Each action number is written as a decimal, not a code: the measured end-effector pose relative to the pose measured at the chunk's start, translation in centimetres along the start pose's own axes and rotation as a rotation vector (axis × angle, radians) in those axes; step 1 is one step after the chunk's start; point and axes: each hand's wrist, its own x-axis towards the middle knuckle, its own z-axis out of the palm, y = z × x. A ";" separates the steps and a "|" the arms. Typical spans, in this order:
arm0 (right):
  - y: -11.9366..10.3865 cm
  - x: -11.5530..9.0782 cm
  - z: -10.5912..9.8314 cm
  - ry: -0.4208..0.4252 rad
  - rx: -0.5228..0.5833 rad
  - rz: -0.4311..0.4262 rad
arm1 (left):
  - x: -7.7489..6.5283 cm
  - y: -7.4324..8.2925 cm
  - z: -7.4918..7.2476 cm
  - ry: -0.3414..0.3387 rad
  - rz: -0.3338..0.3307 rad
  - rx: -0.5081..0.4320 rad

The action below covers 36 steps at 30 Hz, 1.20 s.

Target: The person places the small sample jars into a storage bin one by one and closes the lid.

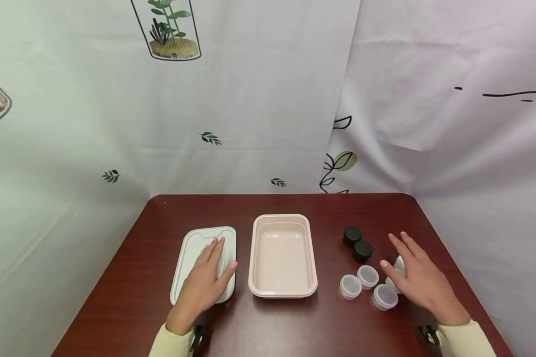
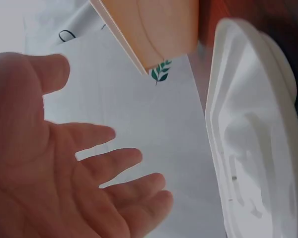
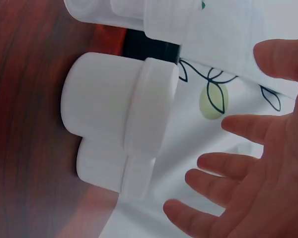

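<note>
The white lid (image 1: 189, 260) lay flat on the left part of the table (image 1: 290, 327), and the person's left hand (image 1: 204, 282) hovered above it, palm down, fingers straight and apart, gripping nothing. Over on the right, two white jars (image 3: 116, 99) stood upright near the table's right side, partly hidden from above by the right hand (image 1: 422, 280). That hand hung over them just as loosely, its fingers spread and holding nothing; from the wrist I could see a gap between it and the jars.

Just beside the white jars were three translucent jars (image 1: 368, 277), upright and clustered, and behind these two black containers (image 1: 362, 251) stood side by side. Between the two hands sat a beige tray (image 1: 283, 258), with bare table on either side of it. A pale cloth (image 1: 259, 99) with printed leaves hung behind the table.
</note>
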 end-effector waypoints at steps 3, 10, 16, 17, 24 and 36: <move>0.3 -0.1 -0.3 0.026 0.055 -0.008 | 0.1 0.1 0.2 0.053 0.025 -0.072; 1.3 -0.2 -0.8 0.142 0.138 -0.061 | 0.2 0.5 0.4 0.053 -0.005 -0.318; 2.8 0.0 -0.6 0.259 0.210 -0.057 | 0.0 0.5 0.6 -0.020 -0.111 -0.568; 3.1 0.0 -0.5 0.269 0.236 -0.049 | -0.1 0.5 0.7 -0.033 -0.127 -0.605; 5.5 -0.3 0.1 0.263 0.489 -0.007 | -0.8 1.0 1.8 -0.151 -0.217 -0.887; 7.7 -0.9 1.4 0.067 0.663 0.091 | -1.8 1.9 3.4 -0.302 -0.334 -1.182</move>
